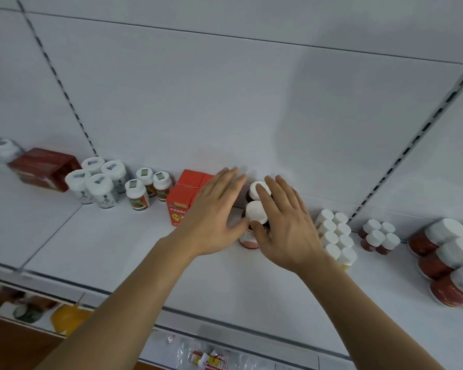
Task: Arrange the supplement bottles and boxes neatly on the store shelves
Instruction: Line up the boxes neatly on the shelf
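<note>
Two dark bottles with white caps stand in a front-to-back line on the white shelf [123, 247]; the near bottle [255, 212] has a pink label, and the far bottle [257, 188] stands behind it. My left hand [214, 209] lies flat against their left side, fingers stretched out. My right hand [286, 222] presses the right side, fingers spread over the caps and thumb on the near bottle. Two red boxes [183, 198] stand just left of my left hand. Neither hand lifts anything.
Left along the shelf stand small green-label bottles [145, 189], grey-label white jars [99, 181] and a dark red box [44, 168]. To the right are rows of yellow white-capped bottles [336, 236], small red bottles [377, 236] and big red jars [444, 257]. A lower shelf holds packets [209, 359].
</note>
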`<state>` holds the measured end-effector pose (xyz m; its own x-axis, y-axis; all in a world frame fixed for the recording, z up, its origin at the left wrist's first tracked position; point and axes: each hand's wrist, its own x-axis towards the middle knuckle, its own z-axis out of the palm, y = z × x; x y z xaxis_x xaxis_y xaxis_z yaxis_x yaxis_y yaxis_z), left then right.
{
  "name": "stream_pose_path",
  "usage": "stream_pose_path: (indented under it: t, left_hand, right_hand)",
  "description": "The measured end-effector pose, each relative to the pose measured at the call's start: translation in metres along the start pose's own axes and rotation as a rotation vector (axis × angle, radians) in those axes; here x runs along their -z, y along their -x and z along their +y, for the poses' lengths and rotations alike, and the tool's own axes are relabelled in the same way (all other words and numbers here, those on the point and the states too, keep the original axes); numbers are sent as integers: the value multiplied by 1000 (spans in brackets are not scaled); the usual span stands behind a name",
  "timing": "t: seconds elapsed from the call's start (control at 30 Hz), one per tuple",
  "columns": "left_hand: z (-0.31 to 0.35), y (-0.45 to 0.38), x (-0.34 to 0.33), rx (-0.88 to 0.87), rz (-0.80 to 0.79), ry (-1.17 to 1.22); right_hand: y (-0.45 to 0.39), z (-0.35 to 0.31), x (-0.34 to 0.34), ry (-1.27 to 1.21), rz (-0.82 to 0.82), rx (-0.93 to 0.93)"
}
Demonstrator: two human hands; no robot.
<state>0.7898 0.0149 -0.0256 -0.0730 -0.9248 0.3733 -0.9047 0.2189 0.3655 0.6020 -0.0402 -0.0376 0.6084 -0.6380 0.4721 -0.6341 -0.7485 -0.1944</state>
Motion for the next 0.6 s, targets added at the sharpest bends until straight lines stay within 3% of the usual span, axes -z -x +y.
stream_pose_path:
  t: [0.13,0.23,0.33,0.6]
  left_hand:
    - [-38,16,18,64,147,-68]
    - [-73,26,29,148,138,-103]
    - [-102,36,35,218,46,-25]
    - [-150,25,24,182,-204,22]
  right_hand:
    - [-12,-34,-12,-15,-2,12]
    - [-23,-58,-24,-49,-18,-34]
    - [-36,-80,-44,-126,-31,-111]
    - [-51,-107,-96,-205,-108,-454]
